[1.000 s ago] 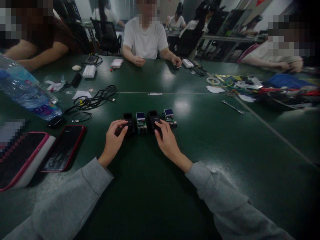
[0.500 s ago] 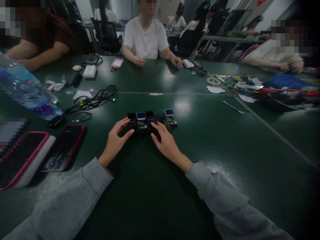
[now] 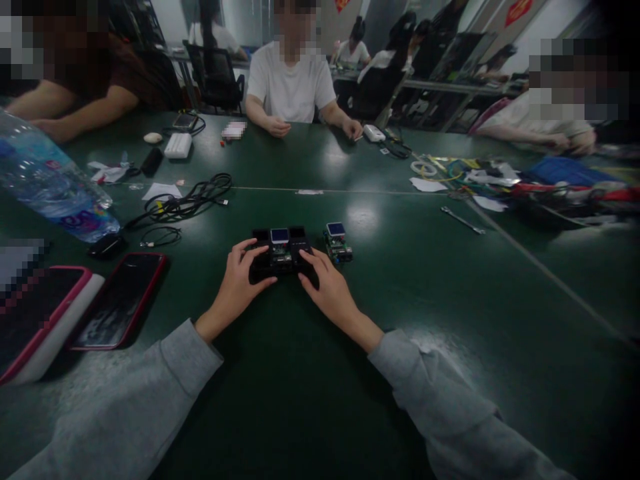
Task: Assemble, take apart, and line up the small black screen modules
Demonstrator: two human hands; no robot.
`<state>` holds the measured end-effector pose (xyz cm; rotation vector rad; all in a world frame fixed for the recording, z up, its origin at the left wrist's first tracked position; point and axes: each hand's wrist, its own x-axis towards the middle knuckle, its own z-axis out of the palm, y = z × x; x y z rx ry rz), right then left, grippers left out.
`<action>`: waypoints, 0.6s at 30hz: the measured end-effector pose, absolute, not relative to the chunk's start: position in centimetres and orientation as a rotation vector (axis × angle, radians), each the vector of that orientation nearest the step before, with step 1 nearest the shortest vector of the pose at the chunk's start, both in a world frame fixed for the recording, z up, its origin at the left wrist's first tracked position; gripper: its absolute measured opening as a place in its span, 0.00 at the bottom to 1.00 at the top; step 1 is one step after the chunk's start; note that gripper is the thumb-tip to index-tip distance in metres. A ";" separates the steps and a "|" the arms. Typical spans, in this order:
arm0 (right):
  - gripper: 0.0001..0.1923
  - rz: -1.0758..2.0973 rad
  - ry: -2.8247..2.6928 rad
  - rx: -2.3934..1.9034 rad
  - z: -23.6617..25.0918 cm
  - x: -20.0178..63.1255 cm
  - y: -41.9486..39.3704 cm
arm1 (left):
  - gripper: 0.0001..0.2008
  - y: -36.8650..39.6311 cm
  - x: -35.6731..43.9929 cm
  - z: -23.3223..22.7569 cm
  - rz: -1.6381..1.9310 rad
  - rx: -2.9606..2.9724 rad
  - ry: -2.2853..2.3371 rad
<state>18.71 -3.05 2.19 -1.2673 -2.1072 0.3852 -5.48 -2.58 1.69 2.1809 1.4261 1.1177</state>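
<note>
Hands close in on a module cluster [image 3: 281, 248]: left hand [image 3: 239, 285] and right hand [image 3: 327, 288], fingers curled, touch its black end blocks; uneven pressure risks popping the middle board loose.

Both forearms, in loose grey fabric sleeves, reached forward and converged toward the middle. The bare left hand [image 3: 238, 285] lay palm down, fingers curled forward, thumb stretched to the right. The bare right hand [image 3: 327, 289] mirrored it, palm down, fingers bent, index finger extended. The hands were apart, wrists straight.
</note>
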 end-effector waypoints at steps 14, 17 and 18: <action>0.23 0.337 -2.107 -1.265 2.7 18.7 -3.3 | 0.29 -2.5 -5.3 1.8 1.149 2.176 1.464; 0.22 0.331 -2.096 -1.261 2.7 18.7 -3.3 | 0.29 -2.4 -5.3 1.7 1.146 2.171 1.470; 0.22 0.330 -2.092 -1.261 2.6 18.6 -3.3 | 0.29 -2.4 -5.3 1.7 1.148 2.170 1.471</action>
